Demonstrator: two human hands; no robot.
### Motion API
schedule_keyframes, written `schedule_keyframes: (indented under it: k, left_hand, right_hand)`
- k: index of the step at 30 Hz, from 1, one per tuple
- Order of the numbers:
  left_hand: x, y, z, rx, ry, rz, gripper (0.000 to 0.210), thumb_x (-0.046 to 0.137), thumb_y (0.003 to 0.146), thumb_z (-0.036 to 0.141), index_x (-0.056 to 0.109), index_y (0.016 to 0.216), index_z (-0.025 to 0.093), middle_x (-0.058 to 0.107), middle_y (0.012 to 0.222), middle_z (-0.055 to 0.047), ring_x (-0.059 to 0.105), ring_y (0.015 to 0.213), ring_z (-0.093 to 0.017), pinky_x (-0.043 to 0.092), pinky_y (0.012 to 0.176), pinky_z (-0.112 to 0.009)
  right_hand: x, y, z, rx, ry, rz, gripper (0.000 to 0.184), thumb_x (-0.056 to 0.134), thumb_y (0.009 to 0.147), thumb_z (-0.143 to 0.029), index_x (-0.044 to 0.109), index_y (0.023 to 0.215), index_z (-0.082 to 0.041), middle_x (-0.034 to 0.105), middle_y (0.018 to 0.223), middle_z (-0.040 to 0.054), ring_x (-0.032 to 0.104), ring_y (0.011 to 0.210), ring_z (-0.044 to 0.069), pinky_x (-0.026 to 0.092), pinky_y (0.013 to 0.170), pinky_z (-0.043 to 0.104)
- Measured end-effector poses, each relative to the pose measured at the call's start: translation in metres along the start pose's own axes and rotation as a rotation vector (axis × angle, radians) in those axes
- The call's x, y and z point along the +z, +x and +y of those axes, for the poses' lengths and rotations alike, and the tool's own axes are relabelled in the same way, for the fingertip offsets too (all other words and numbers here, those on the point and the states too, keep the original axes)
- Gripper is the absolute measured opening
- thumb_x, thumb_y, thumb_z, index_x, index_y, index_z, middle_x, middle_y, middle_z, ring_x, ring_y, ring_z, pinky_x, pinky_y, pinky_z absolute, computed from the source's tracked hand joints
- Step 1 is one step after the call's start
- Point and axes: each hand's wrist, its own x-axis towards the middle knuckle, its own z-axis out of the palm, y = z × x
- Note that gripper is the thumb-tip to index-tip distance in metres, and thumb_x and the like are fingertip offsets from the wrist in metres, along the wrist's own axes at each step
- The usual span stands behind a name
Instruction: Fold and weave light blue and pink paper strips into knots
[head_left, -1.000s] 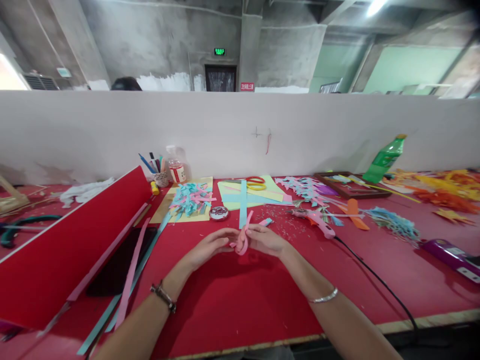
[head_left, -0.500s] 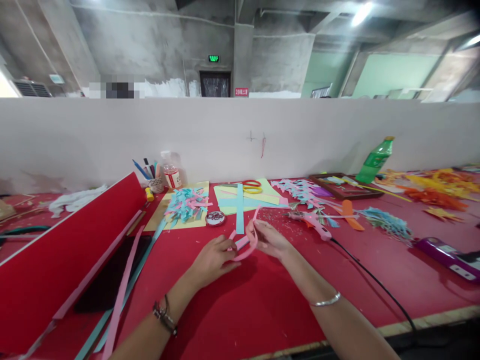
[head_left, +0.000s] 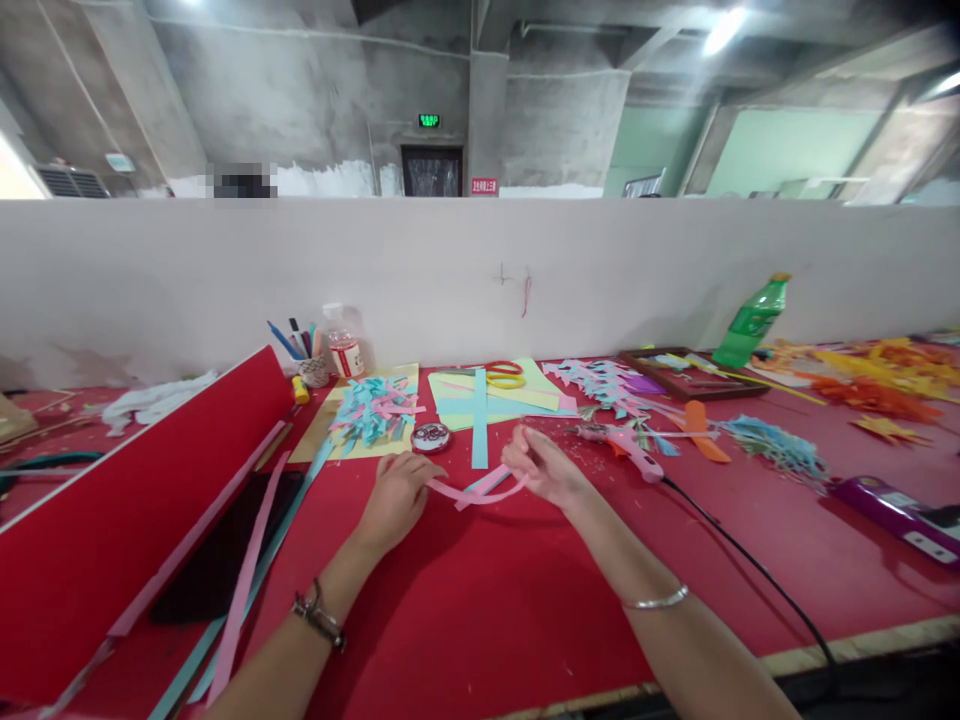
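A narrow pink paper strip [head_left: 480, 497] sags in a shallow curve between my two hands, above the red tabletop. My left hand [head_left: 399, 492] pinches its left end, fingers closed. At the other end, my right hand [head_left: 541, 465] is closed on the strip as well. Behind the curve, short pink and blue strips [head_left: 491, 482] show, partly covered by it. A light blue paper strip [head_left: 480, 420] lies upright in view just beyond my hands. To the left of it sits a small round tin [head_left: 430, 437].
A pile of blue and pink curled paper [head_left: 375, 410] lies on yellow card. Red and yellow scissors [head_left: 505, 374] rest on paper sheets. On the right are a pink glue gun [head_left: 630, 447] with a black cord, a green bottle [head_left: 752, 322] and a purple power strip [head_left: 892, 515].
My hands have moved apart, the left one leftward. The pink strip, bent in a loop before, now stretches in a gentle arc between them.
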Motion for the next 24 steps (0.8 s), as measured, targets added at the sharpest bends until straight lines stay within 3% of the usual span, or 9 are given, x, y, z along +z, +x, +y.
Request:
schedule_keyframes:
  k: [3, 6, 9, 13, 19, 24]
  left_hand:
    - [0.002, -0.001, 0.005, 0.001, -0.008, -0.067, 0.035, 0.032, 0.074, 0.007, 0.052, 0.097, 0.023, 0.058, 0.091, -0.004, 0.051, 0.085, -0.017, 0.032, 0.074, -0.031]
    - [0.006, -0.004, 0.011, -0.051, -0.001, -0.172, 0.03, 0.031, 0.079, 0.019, 0.046, 0.104, 0.022, 0.059, 0.091, -0.007, 0.055, 0.075, -0.018, 0.037, 0.061, -0.026]
    - [0.01, -0.007, 0.014, -0.072, -0.018, -0.177, 0.033, 0.037, 0.076, 0.029, 0.042, 0.107, 0.02, 0.059, 0.084, -0.008, 0.056, 0.071, -0.019, 0.038, 0.059, -0.025]
    - [0.01, -0.009, 0.016, -0.053, -0.167, -0.103, 0.048, 0.044, 0.071, 0.039, 0.034, 0.113, 0.019, 0.058, 0.086, -0.007, 0.054, 0.078, -0.021, 0.04, 0.065, -0.029]
    - [0.007, -0.008, 0.021, 0.021, -0.306, -0.113, 0.059, 0.046, 0.072, 0.034, 0.02, 0.124, 0.021, 0.047, 0.114, -0.009, 0.048, 0.097, -0.021, 0.036, 0.082, -0.033]
    - [0.005, -0.008, 0.021, 0.072, -0.343, -0.076, 0.055, 0.045, 0.073, 0.033, 0.025, 0.123, 0.019, 0.037, 0.124, -0.009, 0.037, 0.11, -0.021, 0.03, 0.091, -0.033]
  right_hand:
    - [0.01, -0.002, 0.007, 0.119, -0.097, -0.047, 0.025, 0.05, 0.073, -0.036, 0.048, 0.058, -0.017, 0.033, 0.039, -0.0071, 0.022, 0.034, 0.004, 0.019, 0.038, 0.019]
    - [0.02, -0.003, 0.015, 0.196, -0.207, -0.111, 0.022, 0.051, 0.072, -0.034, 0.052, 0.06, -0.015, 0.048, 0.054, -0.0025, 0.041, 0.046, 0.006, 0.031, 0.047, 0.018]
    - [0.028, -0.003, 0.019, 0.15, -0.306, -0.111, 0.02, 0.054, 0.07, -0.033, 0.055, 0.062, -0.015, 0.052, 0.079, 0.0014, 0.048, 0.068, 0.009, 0.038, 0.063, 0.02]
    - [0.031, -0.004, 0.018, 0.069, -0.365, -0.099, 0.018, 0.053, 0.07, -0.032, 0.055, 0.063, -0.016, 0.046, 0.099, 0.0019, 0.046, 0.089, 0.012, 0.036, 0.075, 0.022]
    - [0.032, -0.006, 0.018, 0.205, -0.365, -0.152, 0.018, 0.054, 0.069, -0.034, 0.054, 0.068, -0.016, 0.052, 0.079, 0.0003, 0.049, 0.073, 0.01, 0.039, 0.069, 0.024]
    - [0.032, -0.006, 0.02, 0.252, -0.438, -0.147, 0.018, 0.053, 0.069, -0.034, 0.054, 0.067, -0.016, 0.054, 0.066, -0.0008, 0.05, 0.062, 0.009, 0.039, 0.058, 0.021]
